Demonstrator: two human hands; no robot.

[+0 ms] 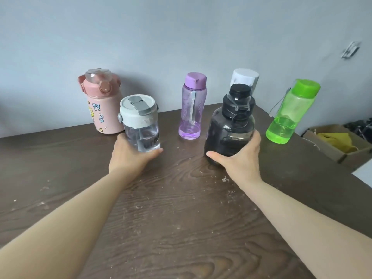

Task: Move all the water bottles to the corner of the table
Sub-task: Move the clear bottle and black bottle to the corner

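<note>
Several water bottles stand on a dark wooden table (181, 218). My left hand (128, 156) grips the base of a clear bottle with a grey-white lid (138, 121). My right hand (239, 158) wraps around the bottom of a big dark smoky bottle with a black cap (231, 121). Behind them, near the wall, are a pink bottle with stickers (100, 101), a purple bottle (192, 107) and a green bottle (291, 111) at the far right corner. A white-capped bottle (244, 77) is mostly hidden behind the dark one.
A grey wall runs along the table's far edge. Off the right edge of the table, lower down, sits an open cardboard box (338, 143) with yellow contents. Small crumbs and dust dot the tabletop.
</note>
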